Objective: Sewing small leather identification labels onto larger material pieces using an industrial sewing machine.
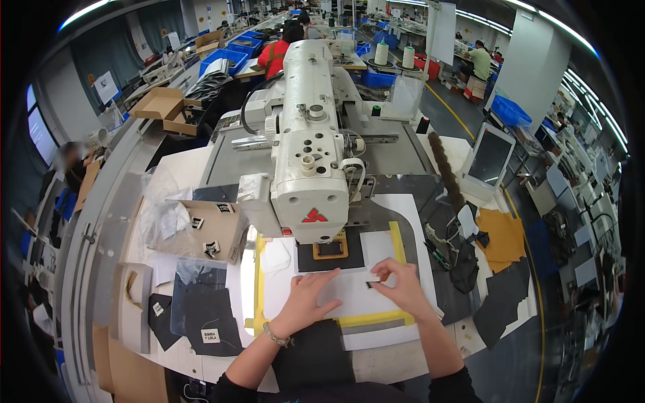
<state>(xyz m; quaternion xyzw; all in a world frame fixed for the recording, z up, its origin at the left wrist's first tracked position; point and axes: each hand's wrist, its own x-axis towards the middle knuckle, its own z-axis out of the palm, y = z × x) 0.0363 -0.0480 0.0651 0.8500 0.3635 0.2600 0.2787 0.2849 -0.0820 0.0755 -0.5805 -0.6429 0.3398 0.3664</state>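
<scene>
Head view: at the lower edge of the frame, a dark fabric piece [313, 359] lies over the front of the pale counter [383, 366]. Just beyond it, the left hand [309, 299], with a beaded band [276, 334] at the wrist, is spread, thumb apart from the fingers, over a white sheet [349, 295]; whether it touches the sheet cannot be told. Right of centre, the right hand [402, 285] pinches a small dark-and-light label [370, 285] between thumb and fingers, above the same sheet. Yellow tape [260, 275] borders the sheet. At lower left, a dark fabric patch [225, 316] carries a white label [210, 335]; above it stands an open box [232, 254] with small labels inside. At centre, an orange frame [343, 254] rests on a black panel [356, 252] beneath the head of a white sewing machine [312, 181]. Mustard fabric [500, 238] lies at the right, below a tilted screen [490, 158]. Farther back, two thread cones [381, 54] stand at upper centre, and a person in green [480, 64] sits at upper right.
</scene>
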